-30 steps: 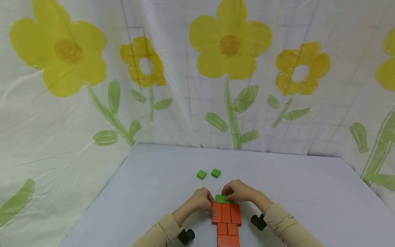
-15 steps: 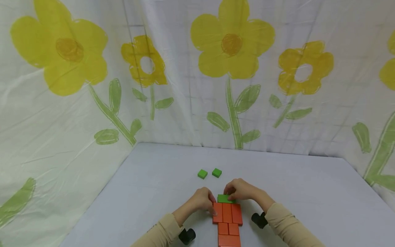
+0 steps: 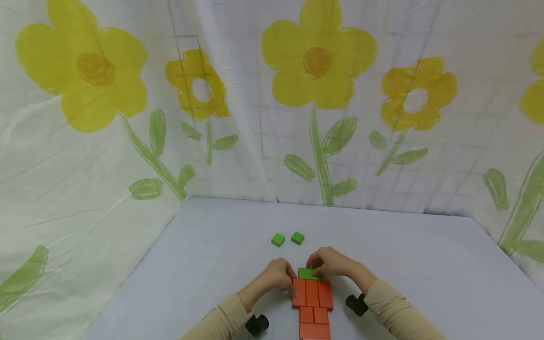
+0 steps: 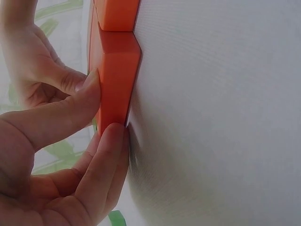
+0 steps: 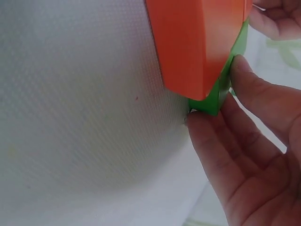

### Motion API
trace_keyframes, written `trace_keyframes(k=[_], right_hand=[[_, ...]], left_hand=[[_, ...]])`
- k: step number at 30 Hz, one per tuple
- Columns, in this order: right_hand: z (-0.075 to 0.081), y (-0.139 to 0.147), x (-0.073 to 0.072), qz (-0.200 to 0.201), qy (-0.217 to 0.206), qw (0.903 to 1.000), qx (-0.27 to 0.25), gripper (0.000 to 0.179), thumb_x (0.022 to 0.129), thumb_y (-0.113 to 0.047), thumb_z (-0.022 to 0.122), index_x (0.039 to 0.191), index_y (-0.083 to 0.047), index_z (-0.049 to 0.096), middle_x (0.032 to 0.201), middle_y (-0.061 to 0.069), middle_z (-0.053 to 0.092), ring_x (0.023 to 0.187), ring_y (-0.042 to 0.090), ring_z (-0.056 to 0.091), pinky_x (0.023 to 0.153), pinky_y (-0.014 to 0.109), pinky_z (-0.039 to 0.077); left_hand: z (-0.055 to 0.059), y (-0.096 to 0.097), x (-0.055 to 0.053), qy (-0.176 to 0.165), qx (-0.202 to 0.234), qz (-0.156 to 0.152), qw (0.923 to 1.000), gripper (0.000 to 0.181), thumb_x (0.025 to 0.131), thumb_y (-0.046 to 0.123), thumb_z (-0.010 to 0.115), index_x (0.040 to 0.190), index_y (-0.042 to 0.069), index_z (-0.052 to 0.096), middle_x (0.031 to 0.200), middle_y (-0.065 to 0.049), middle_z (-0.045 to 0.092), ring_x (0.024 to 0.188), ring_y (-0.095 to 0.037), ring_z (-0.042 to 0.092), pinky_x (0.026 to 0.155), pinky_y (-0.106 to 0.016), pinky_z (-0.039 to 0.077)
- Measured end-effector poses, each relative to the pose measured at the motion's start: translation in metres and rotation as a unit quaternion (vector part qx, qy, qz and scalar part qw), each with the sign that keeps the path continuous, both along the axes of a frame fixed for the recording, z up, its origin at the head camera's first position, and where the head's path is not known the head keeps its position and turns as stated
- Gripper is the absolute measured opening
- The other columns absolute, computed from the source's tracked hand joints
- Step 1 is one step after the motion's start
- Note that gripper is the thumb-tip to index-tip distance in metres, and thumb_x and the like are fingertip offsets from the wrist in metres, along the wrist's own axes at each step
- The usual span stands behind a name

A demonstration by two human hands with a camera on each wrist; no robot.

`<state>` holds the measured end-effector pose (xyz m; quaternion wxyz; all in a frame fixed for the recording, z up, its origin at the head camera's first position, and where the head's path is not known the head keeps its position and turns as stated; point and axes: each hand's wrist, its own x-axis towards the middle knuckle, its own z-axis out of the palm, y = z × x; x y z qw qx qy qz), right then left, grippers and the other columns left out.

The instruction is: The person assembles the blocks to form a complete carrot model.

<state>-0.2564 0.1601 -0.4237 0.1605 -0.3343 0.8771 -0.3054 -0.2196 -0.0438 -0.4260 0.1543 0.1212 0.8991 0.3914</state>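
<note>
In the head view flat orange blocks form a column: three long ones [image 3: 312, 293] side by side, two small squares [image 3: 306, 315] below, then wide ones [image 3: 314, 329]. A green rectangular block [image 3: 304, 273] lies crosswise against the far end. My left hand [image 3: 277, 275] pinches the far left orange block [image 4: 115, 84], thumb on its top and fingers at its far end. At the column's far end, my right hand [image 3: 333, 262] pinches the right end of the green block [image 5: 214, 96], thumb above and fingers at its outer side. Fingers hide part of the green block.
Two small green square blocks [image 3: 278, 240] lie farther back on the white table [image 3: 212, 245]. A black wrist camera [image 3: 257, 326] hangs under the left forearm, another black camera [image 3: 357, 305] under the right. A flower-printed curtain [image 3: 238, 156] stands behind the table's far edge.
</note>
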Motion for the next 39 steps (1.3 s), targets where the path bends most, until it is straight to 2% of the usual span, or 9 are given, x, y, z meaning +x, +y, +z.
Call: trace_keyframes(k=[3, 6, 12, 16, 19, 23, 27, 33, 39], right_hand=[[0.001, 0.000, -0.003, -0.002, 0.000, 1.0000, 0.001, 0.013, 0.084, -0.003, 0.072, 0.097, -0.002, 0.072, 0.088, 0.000, 0.070, 0.079, 0.007, 0.061, 0.071, 0.026, 0.051], [0.003, -0.003, -0.009, -0.017, 0.032, 0.9993, -0.003, 0.013, 0.086, -0.004, 0.070, 0.098, 0.001, 0.071, 0.089, 0.003, 0.070, 0.080, 0.011, 0.062, 0.071, 0.028, 0.051], [0.007, -0.018, -0.027, -0.055, 0.114, 0.9917, 0.022, 0.028, 0.090, 0.003, 0.061, 0.118, 0.009, 0.061, 0.116, 0.023, 0.063, 0.108, 0.038, 0.059, 0.092, 0.047, 0.046], [0.007, -0.030, -0.038, -0.072, 0.102, 0.9893, 0.076, 0.042, 0.092, 0.011, 0.049, 0.133, 0.008, 0.051, 0.138, 0.026, 0.049, 0.130, 0.041, 0.043, 0.106, 0.050, 0.033], [0.005, -0.035, -0.045, -0.090, 0.092, 0.9840, 0.123, 0.047, 0.093, 0.012, 0.042, 0.139, 0.003, 0.048, 0.143, 0.021, 0.047, 0.134, 0.037, 0.040, 0.109, 0.047, 0.030], [0.001, -0.037, -0.049, -0.096, 0.137, 0.9726, 0.162, 0.039, 0.093, 0.009, 0.051, 0.130, 0.001, 0.058, 0.128, 0.019, 0.058, 0.121, 0.036, 0.052, 0.102, 0.046, 0.039], [-0.003, -0.034, -0.050, -0.093, 0.195, 0.9638, 0.156, 0.027, 0.083, 0.008, 0.067, 0.109, 0.000, 0.066, 0.104, 0.015, 0.062, 0.101, 0.033, 0.059, 0.090, 0.045, 0.046], [-0.004, -0.026, -0.047, -0.080, 0.155, 0.9794, 0.102, 0.023, 0.082, 0.005, 0.071, 0.102, -0.001, 0.064, 0.094, 0.010, 0.065, 0.090, 0.027, 0.061, 0.081, 0.042, 0.048], [0.002, -0.024, -0.037, -0.005, 0.082, 0.9959, 0.037, 0.030, 0.078, 0.004, 0.075, 0.107, 0.005, 0.068, 0.099, 0.012, 0.070, 0.090, 0.023, 0.066, 0.078, 0.033, 0.052]], left_hand=[[0.000, 0.000, 0.000, -0.001, 0.000, 0.000, 1.0000, 0.024, 0.062, -0.003, 0.087, 0.075, 0.001, 0.068, 0.069, -0.002, 0.059, 0.065, -0.015, 0.050, 0.057, -0.027, 0.041], [-0.001, 0.001, 0.000, -0.004, 0.001, 0.003, 1.0000, 0.024, 0.062, -0.004, 0.087, 0.075, 0.001, 0.068, 0.069, -0.002, 0.059, 0.065, -0.015, 0.049, 0.057, -0.027, 0.041], [-0.001, 0.001, -0.001, -0.003, -0.001, 0.008, 1.0000, 0.024, 0.062, -0.003, 0.088, 0.075, 0.001, 0.068, 0.069, -0.002, 0.059, 0.065, -0.016, 0.050, 0.057, -0.028, 0.042], [-0.001, 0.001, -0.001, -0.003, 0.001, 0.010, 0.9999, 0.024, 0.062, -0.003, 0.088, 0.074, 0.001, 0.068, 0.069, -0.003, 0.059, 0.065, -0.016, 0.050, 0.057, -0.029, 0.042], [-0.001, 0.001, 0.000, -0.002, 0.003, 0.009, 1.0000, 0.023, 0.062, -0.002, 0.088, 0.074, 0.001, 0.068, 0.069, -0.002, 0.059, 0.064, -0.016, 0.050, 0.056, -0.028, 0.042], [-0.001, 0.002, 0.001, -0.003, 0.001, 0.011, 0.9999, 0.023, 0.062, -0.002, 0.088, 0.073, 0.002, 0.068, 0.068, -0.002, 0.059, 0.064, -0.016, 0.050, 0.056, -0.029, 0.042], [0.000, 0.003, 0.001, -0.005, -0.003, 0.014, 0.9999, 0.024, 0.062, -0.002, 0.088, 0.074, 0.002, 0.067, 0.069, -0.002, 0.058, 0.065, -0.017, 0.050, 0.057, -0.030, 0.042], [0.000, 0.003, 0.000, -0.008, -0.002, 0.014, 0.9999, 0.023, 0.063, -0.003, 0.087, 0.075, 0.001, 0.067, 0.070, -0.003, 0.059, 0.066, -0.017, 0.050, 0.059, -0.030, 0.043], [0.001, 0.000, 0.001, 0.000, -0.003, 0.007, 1.0000, 0.023, 0.062, -0.002, 0.088, 0.074, 0.001, 0.068, 0.068, -0.002, 0.059, 0.065, -0.016, 0.050, 0.057, -0.028, 0.042]])
